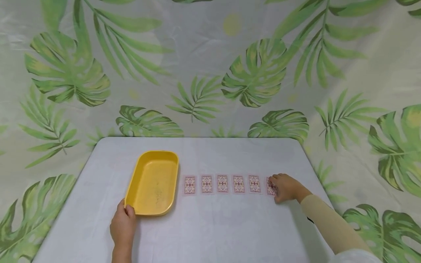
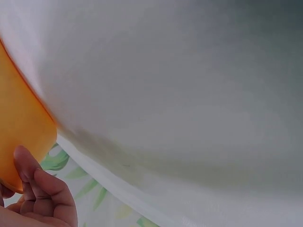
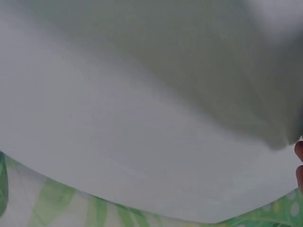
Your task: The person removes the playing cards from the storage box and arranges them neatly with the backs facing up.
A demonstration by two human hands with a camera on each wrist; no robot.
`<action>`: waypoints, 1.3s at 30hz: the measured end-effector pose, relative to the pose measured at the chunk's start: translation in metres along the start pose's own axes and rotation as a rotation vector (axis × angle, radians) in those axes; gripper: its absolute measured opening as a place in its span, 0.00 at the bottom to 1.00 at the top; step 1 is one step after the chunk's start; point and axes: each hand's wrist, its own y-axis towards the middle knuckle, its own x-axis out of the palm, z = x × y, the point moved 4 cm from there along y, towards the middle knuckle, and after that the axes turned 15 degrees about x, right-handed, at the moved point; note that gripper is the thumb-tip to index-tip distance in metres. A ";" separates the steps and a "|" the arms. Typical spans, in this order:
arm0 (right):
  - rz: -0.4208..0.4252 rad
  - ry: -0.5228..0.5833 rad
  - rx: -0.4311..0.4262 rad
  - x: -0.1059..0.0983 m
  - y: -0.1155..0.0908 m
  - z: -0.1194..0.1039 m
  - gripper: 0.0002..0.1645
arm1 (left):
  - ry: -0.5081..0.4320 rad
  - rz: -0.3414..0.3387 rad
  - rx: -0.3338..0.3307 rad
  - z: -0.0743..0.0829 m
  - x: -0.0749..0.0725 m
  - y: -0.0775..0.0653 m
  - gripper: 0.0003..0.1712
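Note:
A yellow plastic tray (image 1: 149, 190) sits on the left part of the table, with nothing inside it. My left hand (image 1: 124, 224) grips its near left corner, thumb and fingers on the rim; the left wrist view shows these fingers (image 2: 49, 189) against the tray's outer wall (image 2: 23, 123). To the tray's right, several playing cards (image 1: 222, 183) lie apart in a row, patterned red-and-white backs up. At the row's right end my right hand (image 1: 287, 188) pinches the last card (image 1: 269, 190), covering its right side. Only fingertips (image 3: 299, 151) show in the right wrist view.
A white cloth covers the table (image 1: 210, 233). Behind and beside it hangs a leaf-patterned curtain (image 1: 204, 54). The row's leftmost card (image 1: 189, 185) lies close to the tray's right wall.

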 end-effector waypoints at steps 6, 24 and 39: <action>-0.035 -0.017 -0.001 0.001 0.002 -0.003 0.43 | 0.004 0.000 -0.006 -0.001 0.000 -0.002 0.22; 0.095 -0.077 0.117 0.005 -0.009 -0.008 0.38 | -0.007 -0.057 0.017 0.002 0.002 0.004 0.23; 0.358 0.299 0.335 -0.018 -0.032 -0.114 0.18 | 0.043 0.013 -0.062 0.019 -0.013 0.006 0.27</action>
